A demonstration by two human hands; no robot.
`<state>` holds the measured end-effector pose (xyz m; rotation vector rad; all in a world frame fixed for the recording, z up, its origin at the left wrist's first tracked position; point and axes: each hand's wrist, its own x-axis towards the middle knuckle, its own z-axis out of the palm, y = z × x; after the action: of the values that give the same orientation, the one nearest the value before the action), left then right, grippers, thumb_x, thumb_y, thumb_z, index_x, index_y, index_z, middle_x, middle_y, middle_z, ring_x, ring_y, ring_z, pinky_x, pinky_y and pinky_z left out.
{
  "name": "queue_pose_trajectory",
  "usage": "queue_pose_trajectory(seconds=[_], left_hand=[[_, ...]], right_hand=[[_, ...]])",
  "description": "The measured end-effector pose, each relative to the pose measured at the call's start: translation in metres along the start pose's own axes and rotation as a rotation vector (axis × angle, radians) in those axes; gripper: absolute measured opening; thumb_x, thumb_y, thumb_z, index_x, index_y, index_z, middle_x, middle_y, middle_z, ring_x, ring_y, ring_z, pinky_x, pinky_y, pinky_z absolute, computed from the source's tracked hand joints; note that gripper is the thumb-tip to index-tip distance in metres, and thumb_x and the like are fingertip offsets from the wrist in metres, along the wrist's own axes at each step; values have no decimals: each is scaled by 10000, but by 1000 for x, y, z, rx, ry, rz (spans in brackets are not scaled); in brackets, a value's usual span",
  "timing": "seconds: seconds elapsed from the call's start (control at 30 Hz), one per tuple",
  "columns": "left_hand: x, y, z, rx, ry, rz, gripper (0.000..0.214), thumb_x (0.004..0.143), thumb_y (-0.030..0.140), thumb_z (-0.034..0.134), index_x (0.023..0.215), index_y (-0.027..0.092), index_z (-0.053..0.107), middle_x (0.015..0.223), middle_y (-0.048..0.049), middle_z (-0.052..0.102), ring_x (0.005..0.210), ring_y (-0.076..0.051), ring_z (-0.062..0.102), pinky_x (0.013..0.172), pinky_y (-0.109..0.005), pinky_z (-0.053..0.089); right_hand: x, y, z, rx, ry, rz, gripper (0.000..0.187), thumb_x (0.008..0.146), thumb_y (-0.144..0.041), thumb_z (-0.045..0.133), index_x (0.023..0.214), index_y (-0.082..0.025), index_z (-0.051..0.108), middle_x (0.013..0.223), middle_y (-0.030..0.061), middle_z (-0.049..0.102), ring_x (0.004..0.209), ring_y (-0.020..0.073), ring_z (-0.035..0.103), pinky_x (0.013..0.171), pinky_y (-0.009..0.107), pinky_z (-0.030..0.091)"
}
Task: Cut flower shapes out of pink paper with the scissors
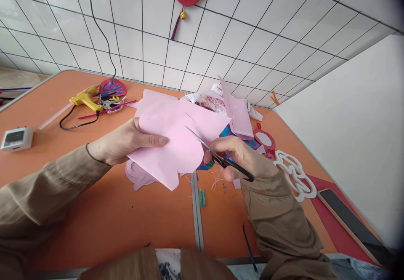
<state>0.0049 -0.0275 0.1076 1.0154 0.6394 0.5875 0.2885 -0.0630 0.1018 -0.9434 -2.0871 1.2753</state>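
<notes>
1. The pink sheet (170, 139) hangs mid-view above the orange table (158, 225); its long axis runs roughly left to right, one pointed corner aiming right, another down towards the wearer.
2. The scissors (217, 158) slant across its right part, tips up-left, black handles down-right; how far the blades part, I cannot tell.
3. The left hand (128, 143) pinches the sheet's left side, thumb flat on top, pointing right.
4. The right hand (249, 158) reaches in from the right, fingers curled around the scissor handles.
5. Around them lie a phone (350, 225), a yellow glue gun (86, 99) and a green clip (202, 203).
6. The sheet partly covers a pink cutout (139, 177).
</notes>
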Motion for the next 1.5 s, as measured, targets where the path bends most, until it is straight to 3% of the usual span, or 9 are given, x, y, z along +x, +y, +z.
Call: queue_pose_trajectory(seconds=[0.4,0.5,0.73,1.1,1.27,1.5], left_hand=[[2,-1,-1,4,-23,22,380,789,177,794,1157,159,701,922,-58,808,824,-246,761,766,-327,620],[3,-2,-3,12,-15,22,395,756,183,820,1136,159,714,900,-64,806,772,-241,762,744,-333,624],[4,-1,-2,49,26,25,325,737,169,812,1055,178,746,857,-61,797,861,-296,762,755,-383,633],[5,-4,-4,30,12,31,376,750,174,814,1118,202,739,899,-49,796,792,-254,758,754,-375,630],[5,-3,-2,7,34,-8,425,726,199,836,1137,197,730,916,-65,796,785,-266,759,782,-393,625],[5,-5,-1,-78,30,-28,443,718,164,844,1143,184,722,968,-81,797,786,-263,762,750,-380,640]], right_hand=[[1,-1,-1,-132,-30,-32,758,690,-840,588,793,-92,662,650,18,515,594,118,461,531,255,356],[1,0,-1,-121,-19,-34,729,676,-817,632,772,-95,669,632,5,502,564,101,426,510,248,338],[1,4,-4,-133,-26,-38,731,670,-810,649,802,-92,684,637,8,513,557,103,440,497,246,338],[1,1,-2,-156,-9,-59,704,700,-802,627,778,-104,676,661,4,506,575,97,399,510,249,314],[2,1,-1,-126,10,-59,642,690,-746,698,743,-106,689,648,-7,489,562,85,360,496,242,290],[2,3,-1,-78,7,-51,626,689,-714,726,764,-94,681,666,10,527,533,80,406,473,237,320]])
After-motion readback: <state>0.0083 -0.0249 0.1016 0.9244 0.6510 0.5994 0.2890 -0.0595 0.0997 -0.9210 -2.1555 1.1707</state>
